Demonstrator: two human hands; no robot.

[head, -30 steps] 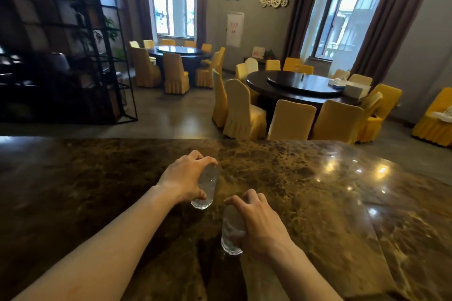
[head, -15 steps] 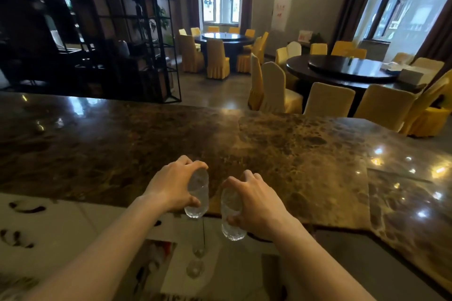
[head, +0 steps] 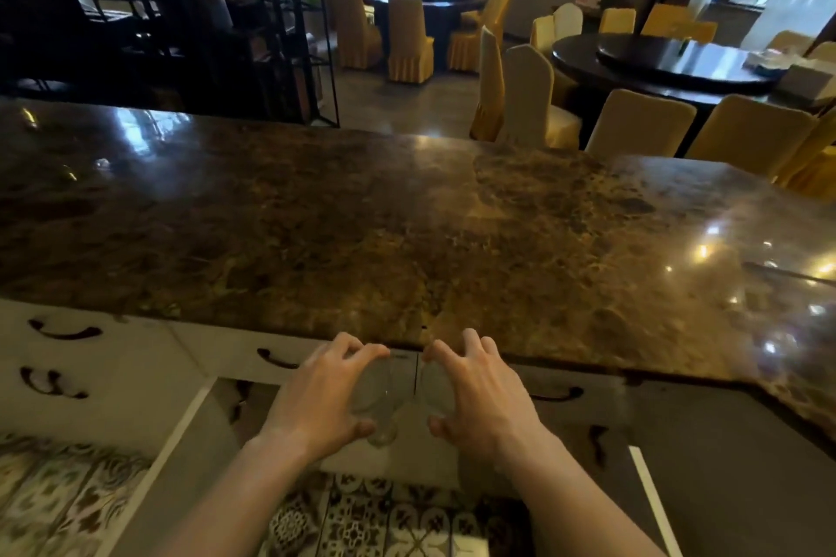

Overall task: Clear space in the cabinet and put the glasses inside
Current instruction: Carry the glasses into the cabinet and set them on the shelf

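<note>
The person is holding one clear drinking glass in each hand, both glasses hanging in the air just below the near edge of the dark marble tabletop (head: 407, 213), in front of the white cabinet (head: 113, 380) underneath. The left hand (head: 323, 398) is wrapping its fingers (head: 357, 351) over the top of the left glass (head: 375, 398), with the thumb pressing near the glass's base, so the fingers are clenched around it. The right hand (head: 482, 398) is doing the same with the right glass (head: 436, 393), its fingers (head: 470, 341) curling over the upper part and the thumb closing in at the bottom. The two glasses are sitting just beside each other at about 6 o'clock in the view; whether they are touching cannot be told through the blur. Behind them a drawer front with a dark curved handle (head: 276, 360) is showing at roughly 7 o'clock, and a cabinet door (head: 167, 466) is standing open on the left, its white edge running down toward the patterned floor tiles (head: 398, 520). Beyond the tabletop, at 1 o'clock, a round dark dining table (head: 669, 63) is standing ringed by yellow-covered chairs (head: 638, 122), and at 11 o'clock a black metal shelving unit (head: 235, 23) is rising against the dim room.
</note>
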